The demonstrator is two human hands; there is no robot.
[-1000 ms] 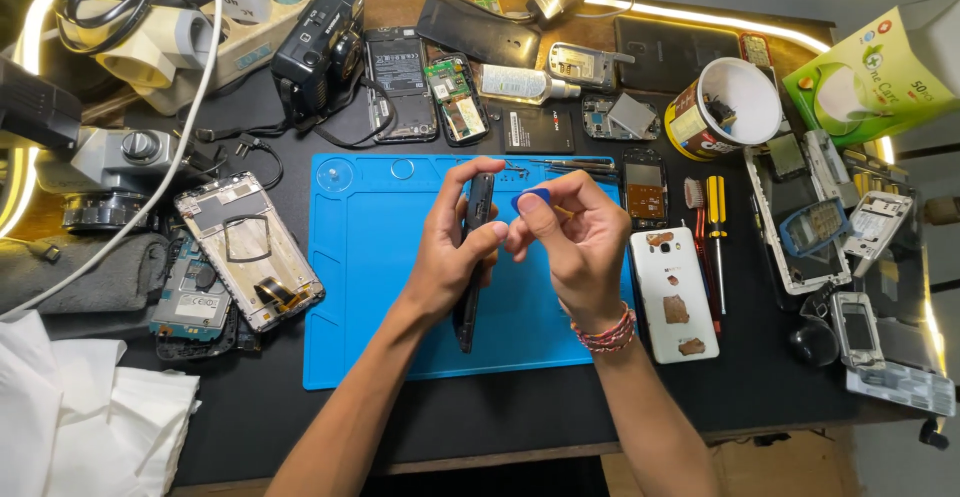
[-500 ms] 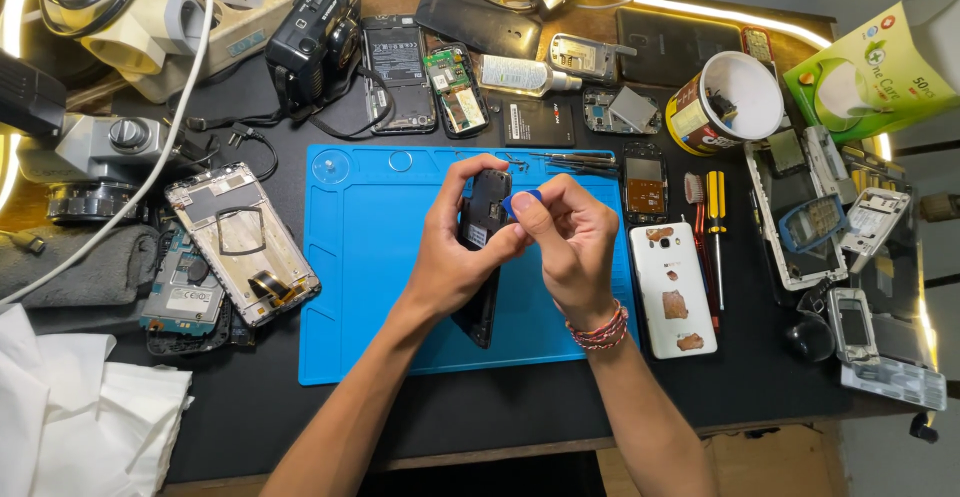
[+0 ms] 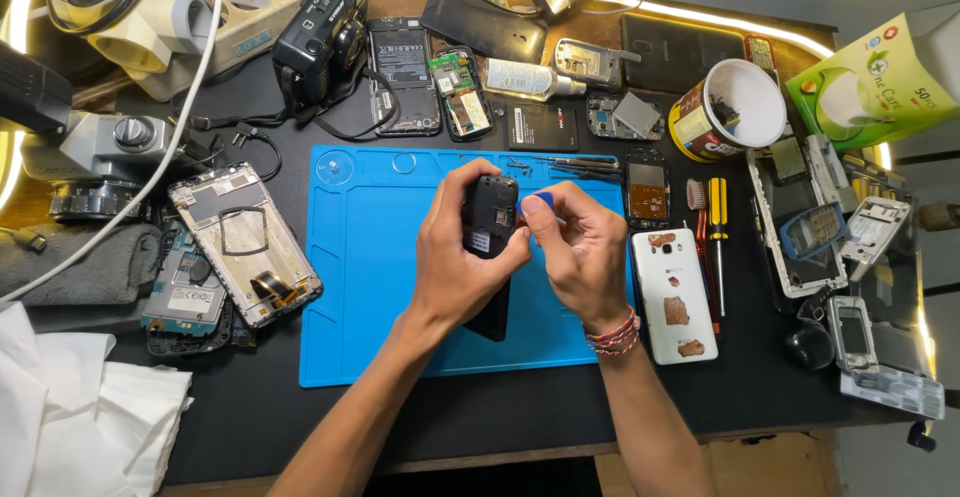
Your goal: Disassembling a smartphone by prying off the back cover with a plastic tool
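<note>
L hand [image 3: 455, 257] curled shut, thumb up; R hand [image 3: 580, 247] pinched beside it (fingertips touching), both forearms angled inward.

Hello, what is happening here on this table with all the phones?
A person is working on a black phone over a blue mat. The left hand holds the phone up, its back facing the camera. The right hand pinches a small blue pick at the phone's upper edge. Around the mat lie opened phones, a white phone back, a yellow screwdriver and a tin can.

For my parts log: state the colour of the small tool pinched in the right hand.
Blue: the small tool in the right hand shows in the head view.
</note>
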